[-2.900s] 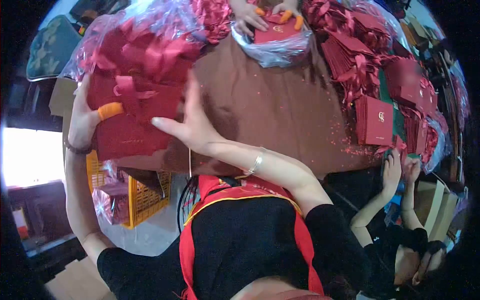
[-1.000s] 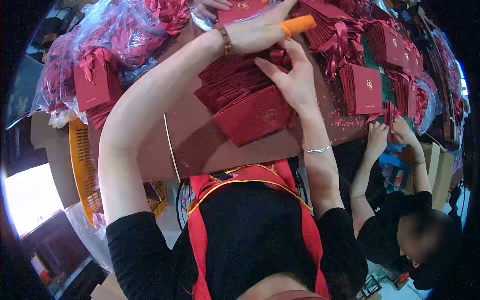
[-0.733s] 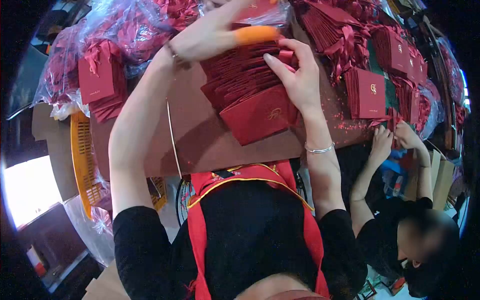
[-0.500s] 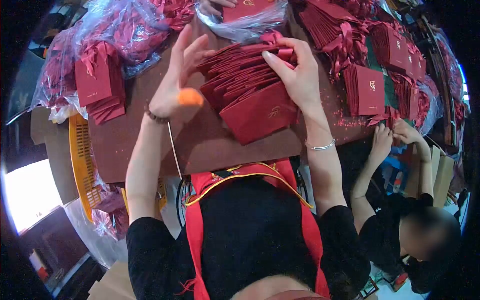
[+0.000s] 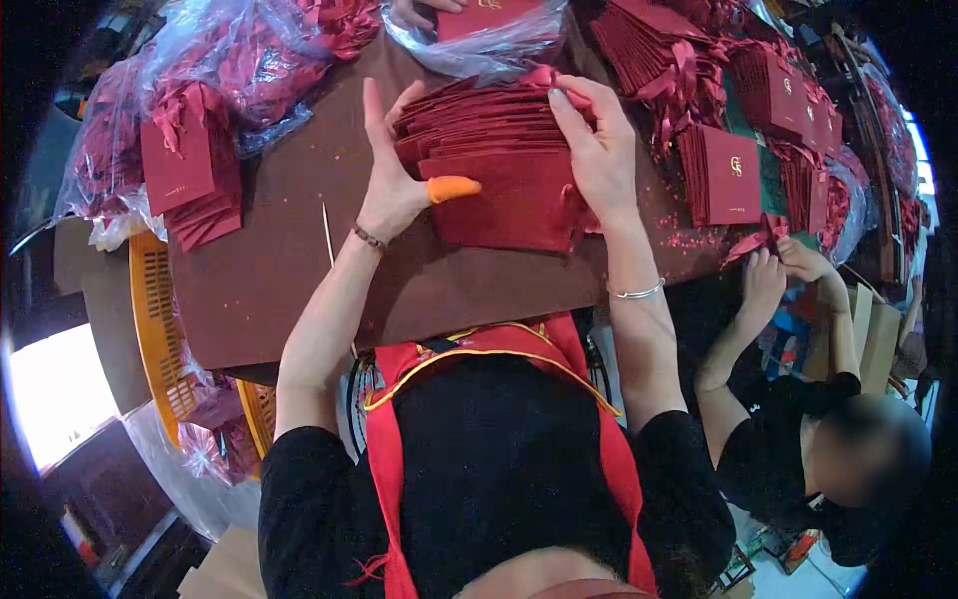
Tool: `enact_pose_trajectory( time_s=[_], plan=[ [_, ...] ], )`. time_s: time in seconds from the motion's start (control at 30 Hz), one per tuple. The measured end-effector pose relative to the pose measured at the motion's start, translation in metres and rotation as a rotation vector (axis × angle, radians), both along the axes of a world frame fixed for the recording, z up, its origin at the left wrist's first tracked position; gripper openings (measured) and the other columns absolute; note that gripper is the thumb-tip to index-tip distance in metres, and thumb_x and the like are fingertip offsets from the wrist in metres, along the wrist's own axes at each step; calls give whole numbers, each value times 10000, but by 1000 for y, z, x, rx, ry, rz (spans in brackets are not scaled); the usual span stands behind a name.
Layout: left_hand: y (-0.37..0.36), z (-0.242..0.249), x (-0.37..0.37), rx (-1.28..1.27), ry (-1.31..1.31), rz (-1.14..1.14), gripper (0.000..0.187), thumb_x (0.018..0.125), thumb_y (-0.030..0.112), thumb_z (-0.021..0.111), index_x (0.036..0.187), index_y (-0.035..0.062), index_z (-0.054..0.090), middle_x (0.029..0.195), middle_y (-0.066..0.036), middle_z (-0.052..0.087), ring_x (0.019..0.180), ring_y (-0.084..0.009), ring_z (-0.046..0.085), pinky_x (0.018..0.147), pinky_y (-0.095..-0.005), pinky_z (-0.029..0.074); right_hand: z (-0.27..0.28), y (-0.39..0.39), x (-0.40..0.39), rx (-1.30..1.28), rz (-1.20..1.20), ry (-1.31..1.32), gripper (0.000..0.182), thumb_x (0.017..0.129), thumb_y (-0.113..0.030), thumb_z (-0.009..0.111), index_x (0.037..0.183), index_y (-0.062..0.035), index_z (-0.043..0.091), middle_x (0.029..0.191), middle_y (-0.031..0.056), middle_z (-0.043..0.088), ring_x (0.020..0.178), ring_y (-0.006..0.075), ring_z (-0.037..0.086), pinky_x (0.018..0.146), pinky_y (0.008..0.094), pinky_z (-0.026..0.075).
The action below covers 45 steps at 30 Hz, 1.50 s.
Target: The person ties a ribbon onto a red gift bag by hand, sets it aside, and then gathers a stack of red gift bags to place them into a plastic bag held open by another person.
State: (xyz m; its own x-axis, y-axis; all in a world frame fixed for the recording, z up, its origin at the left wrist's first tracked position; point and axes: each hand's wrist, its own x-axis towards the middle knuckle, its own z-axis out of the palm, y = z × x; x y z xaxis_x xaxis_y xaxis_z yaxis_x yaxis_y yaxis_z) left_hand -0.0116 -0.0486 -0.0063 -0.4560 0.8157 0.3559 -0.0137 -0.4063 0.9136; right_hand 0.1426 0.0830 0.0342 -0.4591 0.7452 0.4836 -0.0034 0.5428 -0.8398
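Observation:
A stack of dark red paper gift bags [image 5: 509,190] stands upright over the brown table in front of me, its edges fanned at the top. My right hand [image 5: 604,150] is closed on the stack's upper right edge, thumb towards me, near a pink-red ribbon. At the left edge, my left hand [image 5: 399,185] rests against the bags with its fingers stretched up and apart. Its thumb, in an orange finger cot [image 5: 452,189], lies across the front of the stack. The ends of some left fingers are hidden behind the bags.
Bagged red ribbon goods [image 5: 239,60] and a small pile of red bags [image 5: 185,165] lie at left. More bag stacks [image 5: 720,175] stand at right, near a co-worker's hands [image 5: 783,265]. Another person's hand [image 5: 424,12] shows at the top. A yellow crate [image 5: 155,329] stands beside the table [image 5: 269,299].
My left hand has moved right and come against the bags. The stack has turned more level and its edges lie closer together. My right hand keeps hold of its right edge.

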Motion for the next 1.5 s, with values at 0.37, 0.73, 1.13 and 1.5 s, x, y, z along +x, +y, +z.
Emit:
enact_pose_trajectory(
  time_s=[0.37,0.73,1.13,1.5],
  plan=[
    [4,9,15,-125,243,10,785,608,5,785,1241,46,323,1145,-126,520,1042,-184,530,894,-314,451,-18,20,23,-820,-56,670,218,932,-179,427,1084,-33,481,1090,142,567,990,211,553,842,311,457],
    [0,11,19,-131,184,-26,712,631,22,777,1211,30,366,1102,-113,546,1009,-172,550,874,-304,461,30,55,11,-249,257,-232,481,747,-350,671,1074,-9,579,928,89,608,863,143,547,798,247,415],
    [5,9,22,-155,264,3,700,635,8,767,1211,31,369,1086,-119,562,981,-179,565,856,-305,464,-55,95,20,-414,-169,27,320,834,-206,604,1093,-39,517,920,19,576,790,98,531,684,216,419],
    [6,10,36,-136,64,80,1075,551,5,815,1368,97,123,1295,-130,340,1129,-218,453,936,-354,418,3,43,16,-556,612,122,543,962,-384,219,1366,-24,262,1415,88,268,1325,156,182,1089,295,75]
  ],
)
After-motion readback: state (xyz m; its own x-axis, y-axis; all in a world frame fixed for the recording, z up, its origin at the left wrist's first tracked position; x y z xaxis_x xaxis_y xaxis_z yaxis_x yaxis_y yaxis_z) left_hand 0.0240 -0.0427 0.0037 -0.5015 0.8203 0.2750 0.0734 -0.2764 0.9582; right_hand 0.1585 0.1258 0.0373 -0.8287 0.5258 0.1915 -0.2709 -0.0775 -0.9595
